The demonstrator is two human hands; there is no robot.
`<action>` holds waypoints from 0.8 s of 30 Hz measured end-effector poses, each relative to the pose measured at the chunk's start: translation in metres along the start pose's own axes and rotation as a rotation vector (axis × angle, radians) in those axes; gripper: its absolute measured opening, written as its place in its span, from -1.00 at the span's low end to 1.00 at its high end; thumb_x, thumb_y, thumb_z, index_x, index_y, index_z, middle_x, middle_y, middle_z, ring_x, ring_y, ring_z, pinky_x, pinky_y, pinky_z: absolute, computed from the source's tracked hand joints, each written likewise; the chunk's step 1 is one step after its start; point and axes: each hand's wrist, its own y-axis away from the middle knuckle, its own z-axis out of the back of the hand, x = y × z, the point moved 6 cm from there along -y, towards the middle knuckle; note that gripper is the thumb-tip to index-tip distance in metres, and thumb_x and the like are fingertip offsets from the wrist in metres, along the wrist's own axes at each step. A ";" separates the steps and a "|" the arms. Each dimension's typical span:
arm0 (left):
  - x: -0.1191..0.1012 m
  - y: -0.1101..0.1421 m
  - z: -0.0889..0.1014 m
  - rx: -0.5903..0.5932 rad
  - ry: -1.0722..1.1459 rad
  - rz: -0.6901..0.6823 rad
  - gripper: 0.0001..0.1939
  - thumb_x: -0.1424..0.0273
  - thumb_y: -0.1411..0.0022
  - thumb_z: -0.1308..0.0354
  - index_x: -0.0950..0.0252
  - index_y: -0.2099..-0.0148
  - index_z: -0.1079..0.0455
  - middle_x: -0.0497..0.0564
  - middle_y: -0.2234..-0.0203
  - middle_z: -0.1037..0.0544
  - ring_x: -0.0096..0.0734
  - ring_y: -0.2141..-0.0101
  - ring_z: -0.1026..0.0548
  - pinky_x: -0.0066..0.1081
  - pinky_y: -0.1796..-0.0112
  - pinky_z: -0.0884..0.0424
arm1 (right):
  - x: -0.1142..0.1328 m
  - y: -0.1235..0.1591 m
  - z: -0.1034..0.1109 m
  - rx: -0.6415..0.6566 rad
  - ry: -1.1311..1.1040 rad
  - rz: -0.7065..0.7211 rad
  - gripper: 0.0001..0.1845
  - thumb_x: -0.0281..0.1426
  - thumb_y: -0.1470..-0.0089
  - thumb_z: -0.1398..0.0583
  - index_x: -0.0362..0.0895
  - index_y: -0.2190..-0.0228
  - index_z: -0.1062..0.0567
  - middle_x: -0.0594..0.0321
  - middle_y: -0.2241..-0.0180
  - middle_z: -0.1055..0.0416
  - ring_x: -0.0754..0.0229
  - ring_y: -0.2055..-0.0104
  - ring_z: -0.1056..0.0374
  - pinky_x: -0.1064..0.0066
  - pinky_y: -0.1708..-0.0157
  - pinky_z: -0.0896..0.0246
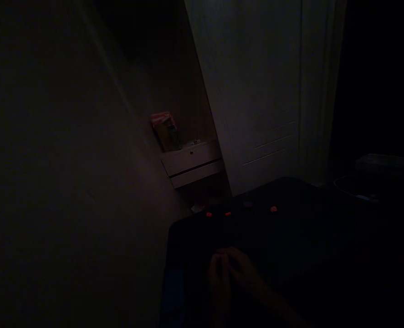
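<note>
The room is very dark. My two hands meet low in the middle of the view, over a dark table (195, 237). My left hand (217, 275) has its fingers curled against those of my right hand (246, 272), whose forearm comes in from the lower right. Both hands look closed, fingertips together; whatever is between them is lost in the dark. Three small red-orange pieces (227, 213) lie in a row near the table's far edge, well apart from my hands.
A plain wall fills the left side. Behind the table stands a pale door (263, 91). Left of it, a small light drawer unit (191, 161) carries a red and yellow box (166, 130). Dim shapes, one a round rim (355, 187), lie at right.
</note>
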 end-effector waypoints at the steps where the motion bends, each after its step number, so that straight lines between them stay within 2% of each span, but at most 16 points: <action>1: -0.001 0.000 0.000 0.009 -0.001 -0.002 -0.40 -0.17 -0.21 -0.11 0.31 0.19 -0.52 0.19 0.24 -0.64 -0.02 0.15 -0.58 -0.23 0.08 -0.44 | 0.000 0.000 0.000 0.002 -0.006 0.005 -0.62 -0.30 -0.26 -0.10 -0.15 0.00 -0.57 -0.03 0.00 -0.54 -0.03 -0.04 -0.47 0.07 -0.11 -0.33; 10: -0.003 -0.001 -0.001 0.021 -0.011 -0.037 -0.37 -0.20 -0.21 -0.09 0.32 0.24 -0.54 0.17 0.32 -0.64 -0.07 0.24 -0.59 -0.25 0.17 -0.47 | -0.004 0.000 -0.002 0.001 0.005 0.004 -0.61 -0.30 -0.26 -0.10 -0.15 -0.02 -0.55 -0.03 0.00 -0.54 -0.05 -0.04 -0.47 0.06 -0.09 -0.35; 14: 0.005 -0.001 0.002 -0.037 -0.013 0.016 -0.37 -0.17 -0.18 -0.15 0.33 0.13 -0.56 0.24 0.15 -0.65 0.04 0.09 -0.58 -0.19 0.04 -0.46 | -0.002 0.001 -0.002 0.000 0.015 0.002 -0.62 -0.31 -0.26 -0.09 -0.15 0.02 -0.57 -0.03 0.02 -0.55 -0.05 -0.03 -0.47 0.06 -0.10 -0.34; 17: 0.005 0.000 0.002 -0.020 0.006 0.026 -0.36 -0.15 -0.21 -0.13 0.34 0.08 -0.56 0.25 0.09 -0.64 0.05 0.03 -0.56 -0.18 -0.01 -0.44 | -0.003 0.001 -0.002 0.016 0.012 0.005 -0.62 -0.32 -0.25 -0.10 -0.16 0.02 -0.58 -0.05 0.01 -0.54 -0.07 -0.05 -0.46 0.03 -0.12 -0.32; 19: 0.002 0.001 -0.001 0.023 0.016 0.002 -0.36 -0.17 -0.23 -0.11 0.35 0.10 -0.55 0.25 0.11 -0.64 0.04 0.05 -0.57 -0.19 0.01 -0.45 | -0.005 0.000 -0.002 0.021 -0.013 0.003 -0.62 -0.31 -0.26 -0.11 -0.16 0.00 -0.58 -0.04 0.00 -0.54 -0.07 -0.06 -0.45 0.03 -0.12 -0.31; 24: -0.005 0.002 -0.001 0.046 0.020 -0.041 -0.36 -0.19 -0.25 -0.09 0.34 0.14 -0.54 0.21 0.21 -0.64 -0.03 0.14 -0.59 -0.23 0.08 -0.46 | -0.004 0.000 -0.001 0.021 -0.098 0.010 -0.63 -0.31 -0.26 -0.13 -0.12 -0.01 -0.58 0.01 0.01 -0.54 -0.03 -0.04 -0.46 0.10 -0.10 -0.34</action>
